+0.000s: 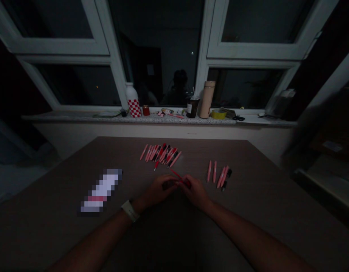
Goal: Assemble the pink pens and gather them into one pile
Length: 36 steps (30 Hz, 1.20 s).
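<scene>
Both my hands meet at the middle of a dark wooden table (248, 211). My left hand (158, 190), with a pale band on its wrist, is closed on a small dark piece. My right hand (195, 190) pinches a thin red pen part (177, 175) that points up and to the left. Just beyond my hands lies a pile of several pink, red and black pens (160, 153). To the right of my right hand, several pink pens and dark caps (219, 176) lie in a row.
A blurred-out flat object (102, 190) lies on the table to the left. The windowsill (78, 118) behind holds a white bottle with red checks (132, 100), a tan flask (207, 99), a dark cup (193, 107), yellow tape (219, 114) and small items. Dark windows stand above.
</scene>
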Motion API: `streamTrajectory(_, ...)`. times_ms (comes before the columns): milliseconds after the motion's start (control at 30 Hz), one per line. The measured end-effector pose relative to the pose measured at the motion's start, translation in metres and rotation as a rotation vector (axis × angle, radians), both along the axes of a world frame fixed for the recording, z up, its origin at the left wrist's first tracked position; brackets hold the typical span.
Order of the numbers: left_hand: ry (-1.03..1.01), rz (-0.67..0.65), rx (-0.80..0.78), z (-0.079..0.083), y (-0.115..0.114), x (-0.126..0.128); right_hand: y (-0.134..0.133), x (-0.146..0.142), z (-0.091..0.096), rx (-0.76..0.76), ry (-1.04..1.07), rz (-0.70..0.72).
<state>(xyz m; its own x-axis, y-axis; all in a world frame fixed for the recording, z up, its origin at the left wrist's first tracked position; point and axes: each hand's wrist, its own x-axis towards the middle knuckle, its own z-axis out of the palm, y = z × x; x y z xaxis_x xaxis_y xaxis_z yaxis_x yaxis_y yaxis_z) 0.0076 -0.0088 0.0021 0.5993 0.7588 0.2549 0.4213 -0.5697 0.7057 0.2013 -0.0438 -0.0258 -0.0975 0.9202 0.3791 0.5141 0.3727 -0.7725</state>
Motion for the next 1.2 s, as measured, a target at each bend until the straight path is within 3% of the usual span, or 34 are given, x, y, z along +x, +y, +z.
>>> streamTrajectory(167, -0.01, -0.047, 0.028, -0.003, 0.004, 0.001, -0.002, 0.0, 0.003, -0.005, -0.028, 0.014)
streamTrajectory(367, -0.057, -0.061, 0.079, -0.009, 0.009, 0.0, -0.002, 0.0, 0.004, 0.006, 0.085, -0.056)
streamTrajectory(567, -0.166, 0.063, -0.104, -0.008, 0.008, 0.001, 0.001, 0.004, 0.008, 0.077, 0.346, -0.285)
streamTrajectory(733, -0.288, 0.09, -0.2, -0.014, 0.013, 0.001, 0.004, 0.007, 0.009, 0.087, 0.407, -0.373)
streamTrajectory(967, -0.29, 0.261, -0.16, -0.013, 0.017, 0.001, 0.007, 0.007, -0.001, 0.053, 0.362, -0.259)
streamTrajectory(1200, -0.387, 0.197, -0.23, -0.016, 0.018, 0.003, 0.006, 0.007, 0.0, 0.03, 0.252, -0.183)
